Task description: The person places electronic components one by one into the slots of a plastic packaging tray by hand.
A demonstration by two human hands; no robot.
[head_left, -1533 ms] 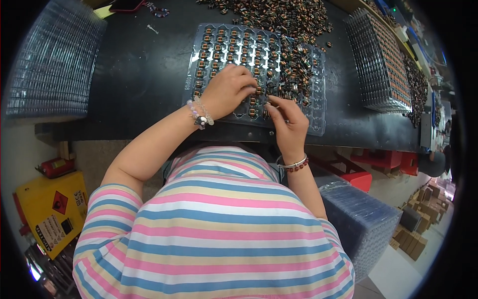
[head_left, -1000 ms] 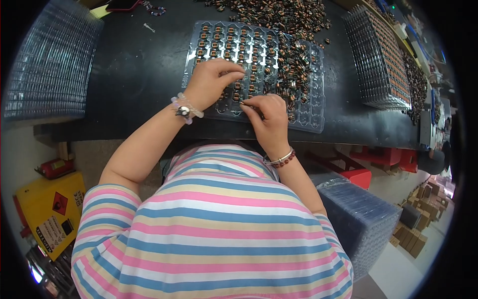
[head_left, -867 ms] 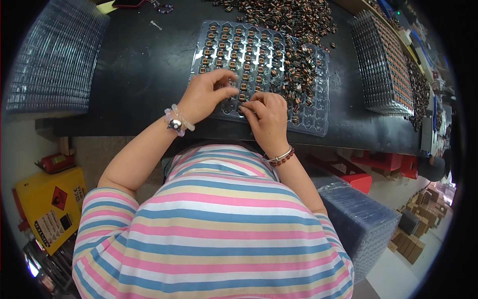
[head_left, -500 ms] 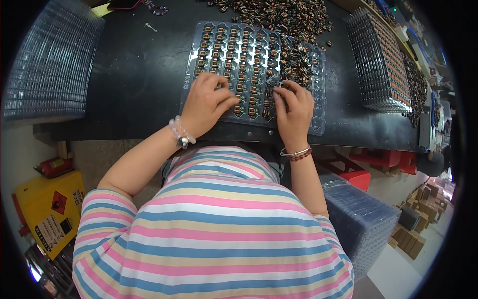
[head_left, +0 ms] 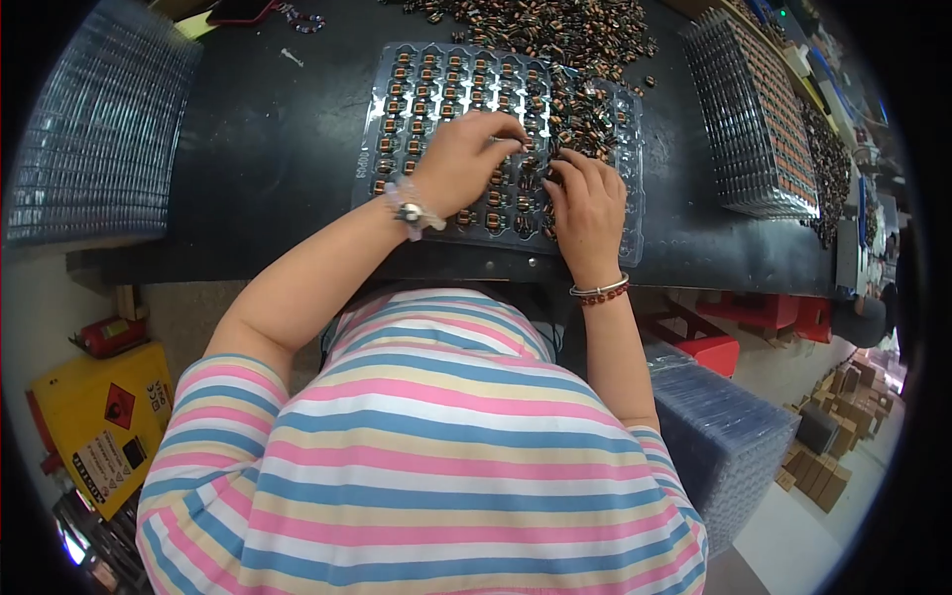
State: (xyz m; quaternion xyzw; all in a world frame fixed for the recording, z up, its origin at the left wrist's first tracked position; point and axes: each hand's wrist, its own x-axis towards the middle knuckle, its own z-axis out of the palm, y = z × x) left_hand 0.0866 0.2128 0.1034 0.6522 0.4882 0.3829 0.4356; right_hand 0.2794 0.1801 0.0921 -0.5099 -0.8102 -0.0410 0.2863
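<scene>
A clear plastic tray (head_left: 372, 149) lies on the black table, its pockets filled in rows with small copper-wound coils (head_left: 426, 77). My left hand (head_left: 466, 159) reaches over the middle of the tray, thumb and forefinger pinched together at the fingertips; whatever is between them is too small to make out. Close beside it, over the right part of the tray, my right hand (head_left: 592, 206) is curled with thumb and fingers drawn in near the coils. Its fingertips partly hide what they touch. A loose heap of coils (head_left: 585, 114) covers the tray's right side, just beyond my right hand.
A larger pile of loose coils (head_left: 555, 30) spreads at the far edge of the table. Stacked clear trays (head_left: 99, 129) stand at the left, and another stack holding coils (head_left: 759, 119) at the right. A phone (head_left: 241, 10) lies far left. Below right are wrapped trays (head_left: 729, 426).
My left hand has moved right across the tray, toward my right hand, and now pinches near it. The right hand has barely moved. The tray appears shifted slightly left in view.
</scene>
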